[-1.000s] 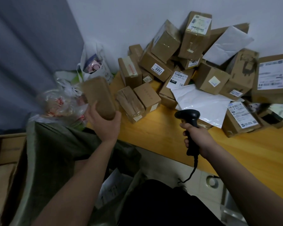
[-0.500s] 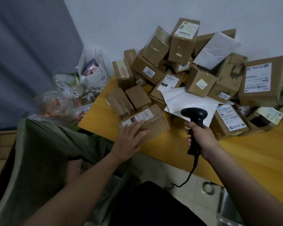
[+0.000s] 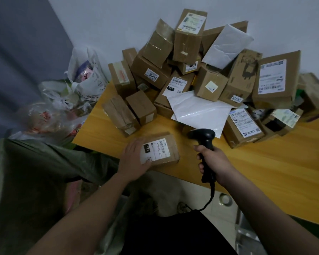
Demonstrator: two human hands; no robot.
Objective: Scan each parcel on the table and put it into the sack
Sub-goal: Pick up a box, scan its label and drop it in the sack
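Observation:
A small brown parcel [image 3: 165, 151] with a white "122" label lies label-up at the near edge of the wooden table [image 3: 265, 172]. My left hand [image 3: 134, 159] grips its left end. My right hand [image 3: 213, 159] holds a black corded scanner [image 3: 203, 138], whose head sits just right of the parcel and points toward the pile. The grey-green sack [image 3: 35, 181] hangs open at the lower left, below the table's corner. A heap of brown boxes [image 3: 190, 57] and white mailers [image 3: 197, 111] fills the back of the table.
Plastic bags [image 3: 85, 76] of odds and ends crowd the table's left end by the blue-grey wall. Two small boxes [image 3: 129, 111] stand just beyond the held parcel. A strip of bare table [image 3: 284, 181] shows at the right front. The scanner's cable drops to the tiled floor.
One second ago my left hand held the parcel raised at the left. It has laid the parcel label-up at the table's front edge and turned it. The scanner hand stayed about where it was.

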